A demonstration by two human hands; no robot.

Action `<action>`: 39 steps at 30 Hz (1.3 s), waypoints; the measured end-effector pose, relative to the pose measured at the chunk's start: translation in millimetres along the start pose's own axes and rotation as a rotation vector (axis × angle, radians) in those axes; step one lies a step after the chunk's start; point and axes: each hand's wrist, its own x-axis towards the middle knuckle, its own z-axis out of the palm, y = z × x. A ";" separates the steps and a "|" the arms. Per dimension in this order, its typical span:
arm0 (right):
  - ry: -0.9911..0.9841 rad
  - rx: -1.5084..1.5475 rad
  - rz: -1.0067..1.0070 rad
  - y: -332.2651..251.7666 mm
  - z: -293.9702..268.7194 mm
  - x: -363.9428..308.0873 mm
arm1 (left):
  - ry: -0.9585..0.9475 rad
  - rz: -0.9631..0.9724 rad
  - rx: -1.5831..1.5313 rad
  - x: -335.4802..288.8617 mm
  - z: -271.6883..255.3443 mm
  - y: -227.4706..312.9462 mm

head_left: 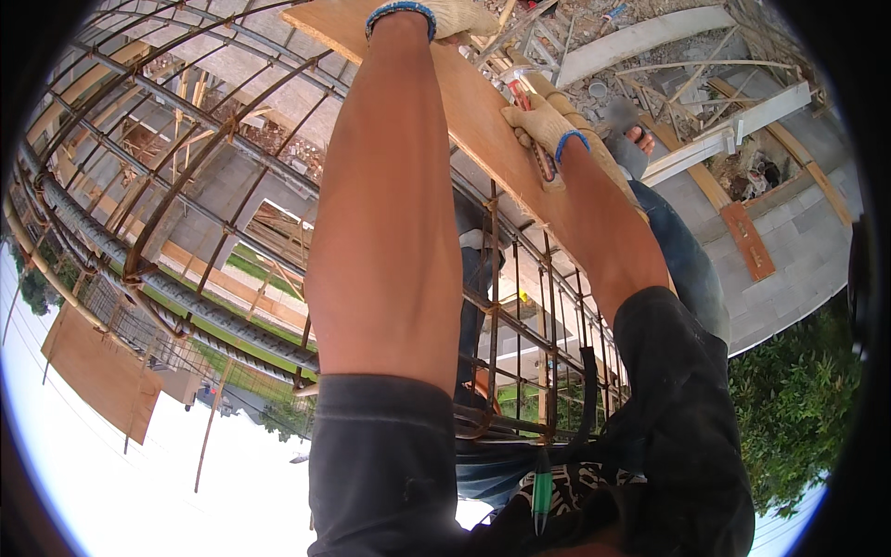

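A long plywood board (487, 125) slants from the upper left down toward the centre. My left hand (457, 19), in a beige work glove with a blue cuff, is closed on the board's far part; the picture's top edge cuts it off. Farther right, by the board's right edge, my right hand (541, 125) wears a matching glove. Its fingers are wrapped round a hand tool with a red handle (521, 94) and metal parts; the glove hides its middle, so its exact kind does not show.
A curved rebar cage (213, 223) fills the left side and continues below the board. A person in blue jeans (682, 251) is close on my right. Rubble (594, 84), white beams (724, 139) and an orange-brown plank (747, 243) lie beyond. A green pen (542, 497) hangs at my chest.
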 end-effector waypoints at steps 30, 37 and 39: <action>0.113 -0.134 0.096 -4.2 10.2 -4.2 | -0.347 0.014 0.120 53.7 44.7 -14.4; 0.147 -0.029 0.147 -28.2 9.7 -27.1 | -0.382 0.120 0.297 85.5 92.8 -56.5; 0.164 -0.033 0.128 -26.0 8.1 -28.1 | -0.399 0.092 0.338 90.2 103.3 -56.6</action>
